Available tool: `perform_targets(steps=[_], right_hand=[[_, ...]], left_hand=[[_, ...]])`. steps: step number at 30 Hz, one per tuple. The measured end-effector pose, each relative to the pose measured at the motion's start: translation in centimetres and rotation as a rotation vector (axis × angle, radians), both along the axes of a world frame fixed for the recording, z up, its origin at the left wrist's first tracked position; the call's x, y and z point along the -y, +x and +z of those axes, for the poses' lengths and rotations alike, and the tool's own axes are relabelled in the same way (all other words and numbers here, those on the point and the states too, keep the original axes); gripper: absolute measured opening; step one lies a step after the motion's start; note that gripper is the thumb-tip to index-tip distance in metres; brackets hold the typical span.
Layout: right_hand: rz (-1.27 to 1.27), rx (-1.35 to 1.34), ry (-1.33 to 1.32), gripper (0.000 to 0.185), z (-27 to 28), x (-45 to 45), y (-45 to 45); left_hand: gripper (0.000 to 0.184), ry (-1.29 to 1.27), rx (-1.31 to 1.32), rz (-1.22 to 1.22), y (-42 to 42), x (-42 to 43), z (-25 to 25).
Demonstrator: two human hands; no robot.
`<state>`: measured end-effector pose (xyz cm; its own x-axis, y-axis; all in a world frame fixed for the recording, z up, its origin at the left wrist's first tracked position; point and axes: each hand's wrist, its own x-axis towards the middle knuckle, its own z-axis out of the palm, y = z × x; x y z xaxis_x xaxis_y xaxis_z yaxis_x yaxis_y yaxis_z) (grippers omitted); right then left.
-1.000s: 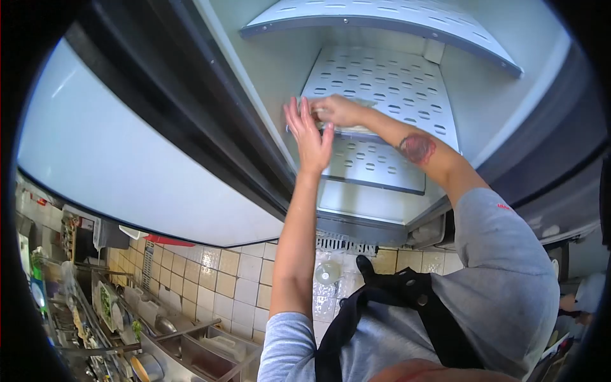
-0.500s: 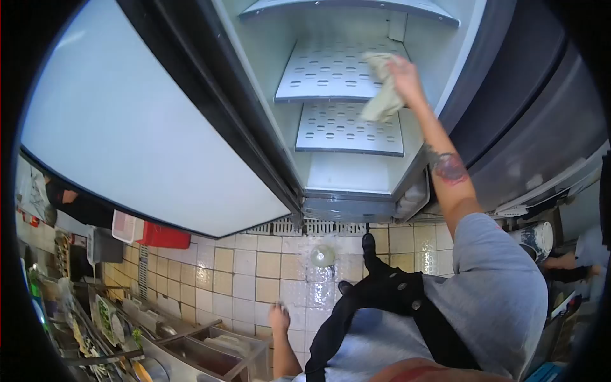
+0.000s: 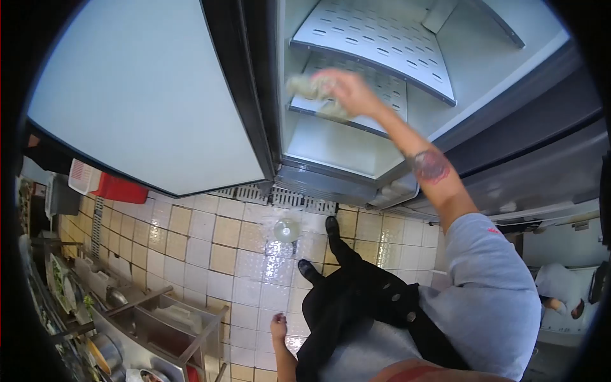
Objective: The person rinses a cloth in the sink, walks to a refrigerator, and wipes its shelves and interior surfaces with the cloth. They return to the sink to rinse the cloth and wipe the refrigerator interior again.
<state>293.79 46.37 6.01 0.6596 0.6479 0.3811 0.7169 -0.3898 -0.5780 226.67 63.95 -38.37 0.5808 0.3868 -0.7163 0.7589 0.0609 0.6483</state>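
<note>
My right hand (image 3: 347, 92) is closed on a pale, crumpled cloth (image 3: 309, 87), blurred by motion. It hangs at the front of an open upright fridge, before the lower perforated shelf (image 3: 388, 95) and near the left inner wall. Whether the cloth touches the shelf I cannot tell. Above is another perforated white shelf (image 3: 375, 41). Low beside my body, my left hand (image 3: 278, 326) hangs over the tiled floor with its fingers curled; what they hold, if anything, is too small to make out.
The wide fridge door (image 3: 140, 95) stands open on the left. A round container (image 3: 286, 231) with pale liquid sits on the wet tiles by my feet. A red crate (image 3: 121, 189) lies beyond the door; a metal counter (image 3: 153, 331) with pots is at lower left. Another person (image 3: 560, 290) appears far right.
My right hand has swept the cloth left and slightly down, from the right part of the shelves to the left side. The view has turned, shifting the fridge.
</note>
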Motion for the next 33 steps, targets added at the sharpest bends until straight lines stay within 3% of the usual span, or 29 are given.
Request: perform_targets(steps=[1, 3, 6, 7, 9, 11, 13, 14, 16, 17, 19, 21, 24, 27, 30, 32, 33], right_hand=[[0.048, 0.028, -0.049, 0.027, -2.5, -0.2, -0.5], [-0.116, 0.007, 0.026, 0.026, -7.9, 1.9, 0.3], [-0.752, 0.156, 0.198, 0.027, -17.6, 11.1, 7.1], [-0.974, 0.082, 0.203, 0.031, -15.0, 12.0, 6.2], [-1.279, 0.027, -0.171, 0.035, -19.6, 18.7, 11.6], [-1.415, 0.561, -0.405, 0.038, -27.5, 21.9, 17.4], [-1.364, 0.697, -0.69, 0.039, -29.7, 23.5, 22.3], [-1.267, 0.552, -0.857, 0.039, -29.8, 24.9, 24.7], [-1.151, 0.398, -0.858, 0.037, -29.1, 25.9, 26.2], [-1.134, 0.389, -0.71, 0.036, -28.6, 26.0, 26.4], [-1.095, 0.367, -0.425, 0.033, -26.7, 25.9, 25.8], [-1.05, 0.339, -0.124, 0.031, -24.5, 24.7, 25.1], [-1.208, 0.354, 0.298, 0.029, -21.9, 23.1, 25.2], [-1.137, 0.621, -0.141, 0.034, -21.4, 24.5, 28.2], [-1.039, 0.451, -0.484, 0.033, -25.5, 29.7, 36.3], [-0.936, 0.252, -0.265, 0.032, -25.8, 30.4, 36.8], [-0.895, -0.265, -0.023, 0.031, -24.8, 30.7, 37.1]], left_hand=[[0.029, -0.036, 0.022, 0.052, 1.0, -0.3, 0.0], [0.031, -0.073, 0.008, 0.189, 2.5, -1.2, 3.1], [0.033, -0.049, -0.085, 0.417, 2.6, -1.3, 6.0], [0.032, -0.034, -0.121, 0.458, 0.5, -1.0, 5.6], [0.025, 0.018, -0.147, 0.405, -6.5, 0.0, 0.5], [0.021, -0.023, -0.467, 0.269, -8.9, 1.8, 1.0], [0.022, 0.101, -0.502, -0.469, -10.9, 2.0, 0.2], [0.023, 0.205, -0.449, -0.787, -10.9, 2.2, 0.3], [0.024, 0.01, -0.422, 0.051, -10.3, 5.0, -0.4], [0.025, -0.087, -0.392, 0.474, -8.7, 6.9, 0.0], [0.029, -0.17, -0.537, 0.486, -3.1, 8.0, 2.1], [0.028, -0.219, -0.478, 0.267, -1.3, 8.0, -0.3], [0.028, -0.247, -0.467, 0.275, 2.5, 6.0, -0.4], [0.029, -0.19, -0.316, 0.564, 3.5, 4.0, 1.6], [0.03, -0.099, -0.469, 0.633, 0.8, 4.0, 3.4], [0.027, -0.152, -0.488, 0.522, -5.9, 4.2, 1.7], [0.018, -0.09, -0.494, 0.453, -5.9, 5.5, 3.2]])
